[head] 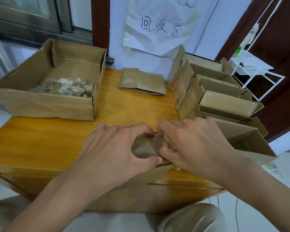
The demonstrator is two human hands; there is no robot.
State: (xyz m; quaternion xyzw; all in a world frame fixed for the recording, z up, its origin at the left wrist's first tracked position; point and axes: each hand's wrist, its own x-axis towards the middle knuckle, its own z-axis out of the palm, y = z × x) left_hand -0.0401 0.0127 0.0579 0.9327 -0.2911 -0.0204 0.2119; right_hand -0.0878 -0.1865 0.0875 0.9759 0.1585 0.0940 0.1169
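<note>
A person's left hand (114, 148) and right hand (197, 144) grip a small cardboard box (146, 147) at the near edge of a yellow wooden bench (49, 139). The fingers of both hands are curled over its far side and the thumbs are pressed on its near face. The box sits at the bench's front lip, with one flap jutting out past the edge towards the person's knees.

To the left of the hands a broad strip of bare bench top runs to the left corner. Beyond it a large open carton (45, 104) overhangs the left rim and holds crumpled clear wrapping (65, 87) in its near right corner.

On the right, just beside the right hand, a row of open small boxes (224, 101) lines the bench edge from front to back, with several pushing out over it. A lane of bare wood runs between the carton and this row, up to a stack of flattened cardboard (141, 81) lying near the wall.

One box in the row carries orange print and a dark label, both too small to read. On the wall behind, a creased paper sign (161, 27) reads "回收区" in handwriting. A white wire rack (251, 67) stands at far right.
</note>
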